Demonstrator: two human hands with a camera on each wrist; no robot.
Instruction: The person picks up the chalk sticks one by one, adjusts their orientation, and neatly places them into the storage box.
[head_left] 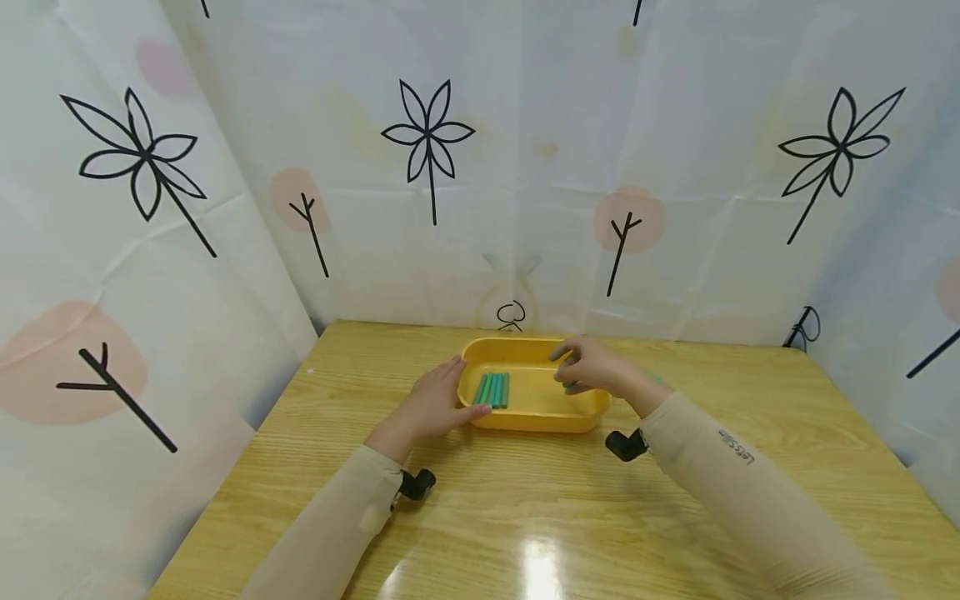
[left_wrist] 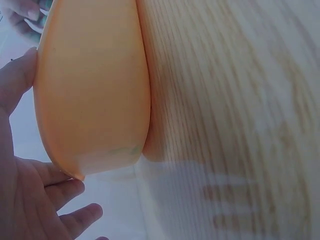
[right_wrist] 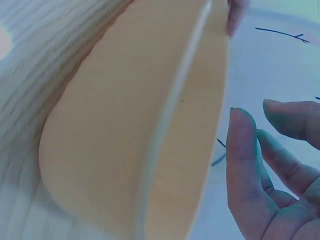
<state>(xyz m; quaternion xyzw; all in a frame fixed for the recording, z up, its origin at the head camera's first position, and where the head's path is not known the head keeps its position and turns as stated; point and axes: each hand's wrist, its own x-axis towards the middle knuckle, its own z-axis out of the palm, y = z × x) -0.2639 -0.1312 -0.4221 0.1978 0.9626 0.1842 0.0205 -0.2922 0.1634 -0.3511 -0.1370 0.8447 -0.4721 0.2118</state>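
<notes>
A yellow plastic tray (head_left: 540, 422) with rounded corners sits on the table; several green and teal sticks (head_left: 492, 390) lie side by side in its left end. My left hand (head_left: 433, 404) spans that end, fingers stretched along the outside and thumb on the near rim. In the left wrist view, fingertips (left_wrist: 70, 190) touch the tray's edge. My right hand (head_left: 596, 368) hovers over the tray's right part, its fingers loosely bent. Green stains mark those fingers (right_wrist: 242, 145) in the right wrist view, and nothing shows between the tips.
The wooden table (head_left: 480, 517) reaches back to a white patterned curtain (head_left: 525, 167), which also hangs at both sides. Just behind my right wrist, a small green bit (head_left: 658, 379) shows. A dark cord (head_left: 802, 327) stands at the back right corner.
</notes>
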